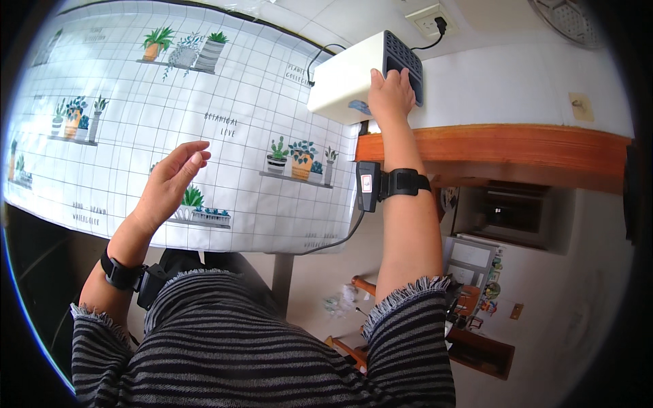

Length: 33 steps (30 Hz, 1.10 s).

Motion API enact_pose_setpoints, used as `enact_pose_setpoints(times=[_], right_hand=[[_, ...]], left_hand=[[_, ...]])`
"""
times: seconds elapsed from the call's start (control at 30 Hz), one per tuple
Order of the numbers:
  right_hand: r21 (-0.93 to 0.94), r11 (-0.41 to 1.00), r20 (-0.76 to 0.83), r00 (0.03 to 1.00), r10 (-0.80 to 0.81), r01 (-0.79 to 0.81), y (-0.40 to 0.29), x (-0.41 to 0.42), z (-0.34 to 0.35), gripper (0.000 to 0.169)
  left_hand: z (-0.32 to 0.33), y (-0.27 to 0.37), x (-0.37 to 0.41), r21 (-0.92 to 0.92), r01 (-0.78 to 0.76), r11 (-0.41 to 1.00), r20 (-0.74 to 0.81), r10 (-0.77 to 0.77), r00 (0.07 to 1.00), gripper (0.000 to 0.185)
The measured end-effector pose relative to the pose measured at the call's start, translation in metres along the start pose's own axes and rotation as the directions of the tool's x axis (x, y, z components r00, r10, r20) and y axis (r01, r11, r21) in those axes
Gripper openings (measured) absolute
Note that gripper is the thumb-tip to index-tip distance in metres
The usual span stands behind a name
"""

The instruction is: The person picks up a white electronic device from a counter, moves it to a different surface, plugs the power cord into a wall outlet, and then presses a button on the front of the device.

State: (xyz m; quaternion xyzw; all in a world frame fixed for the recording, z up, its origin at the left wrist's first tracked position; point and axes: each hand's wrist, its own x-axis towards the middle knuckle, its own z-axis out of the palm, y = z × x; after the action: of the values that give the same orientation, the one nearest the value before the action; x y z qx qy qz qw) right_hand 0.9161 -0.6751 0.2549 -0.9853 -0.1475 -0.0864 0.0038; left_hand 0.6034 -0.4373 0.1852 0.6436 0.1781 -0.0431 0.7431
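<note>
My right hand (392, 97) rests against a white box-shaped appliance (344, 76) with a dark grille at one end. Its fingers reach the edge of a dark opening in that grille, and the fingertips are partly hidden, so a firm hold cannot be made out. The appliance sits at the right back of a table with a plant-print tablecloth (245, 102). Over the left part of this cloth hangs my left hand (178, 173), fingers slightly bent, with nothing in it. Each forearm wears a black strapped device.
A wall socket (429, 23) with a black plug is behind the appliance. An orange-brown wooden ledge (490, 145) runs off to the right of the table. A dark cable (347, 239) hangs from the right forearm's device. Wooden furniture parts stand on the floor below.
</note>
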Motion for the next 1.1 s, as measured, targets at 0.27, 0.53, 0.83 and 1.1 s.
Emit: enact_pose_setpoints(times=[0.27, 0.53, 0.83, 1.1], right_hand=[[0.779, 0.619, -0.254, 0.953, 0.165, 0.101, 0.027, -0.004, -0.019, 0.040], [0.981, 0.156, 0.041, 0.905, 0.422, -0.117, 0.085, -0.037, 0.025, 0.066], [0.969, -0.145, 0.225, 0.955, 0.192, -0.200, 0.083, -0.045, 0.036, 0.078], [0.977, -0.214, 0.026, 0.992, 0.121, 0.001, 0.093, -0.043, 0.047, 0.066]], left_hand=[[0.029, 0.035, 0.011, 0.247, -0.044, 0.968, 0.042, 0.035, 0.999, 0.048], [0.092, 0.103, 0.104, 0.526, -0.256, 0.811, 0.227, 0.156, 0.961, 0.055], [0.183, 0.135, 0.241, 0.511, -0.069, 0.857, -0.008, 0.085, 0.996, 0.093], [0.216, 0.147, 0.262, 0.631, 0.033, 0.775, 0.048, -0.081, 0.996, 0.065]])
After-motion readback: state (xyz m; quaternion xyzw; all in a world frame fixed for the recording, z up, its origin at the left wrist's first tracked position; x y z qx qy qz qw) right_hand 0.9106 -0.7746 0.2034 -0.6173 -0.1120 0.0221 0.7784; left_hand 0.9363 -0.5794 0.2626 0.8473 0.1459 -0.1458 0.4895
